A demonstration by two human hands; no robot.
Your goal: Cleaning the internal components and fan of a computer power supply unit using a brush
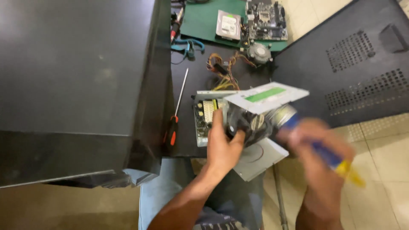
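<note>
My left hand [221, 147] grips a grey metal power supply cover [266, 97] with a black fan on its inner side, tilted up over my lap. My right hand [317, 149], blurred by motion, holds a screwdriver with a blue and yellow handle [336, 159] whose tip end meets the fan side of the cover. Behind the cover lies the open power supply body [203, 117] with its circuit board, on the black table [196, 81].
A red-handled screwdriver [175, 115] lies on the table left of the power supply. A large black computer case [76, 76] fills the left. A black perforated side panel [353, 59] leans at right. A motherboard [266, 19], hard drive [228, 24] and cooler fan [258, 53] lie at the back.
</note>
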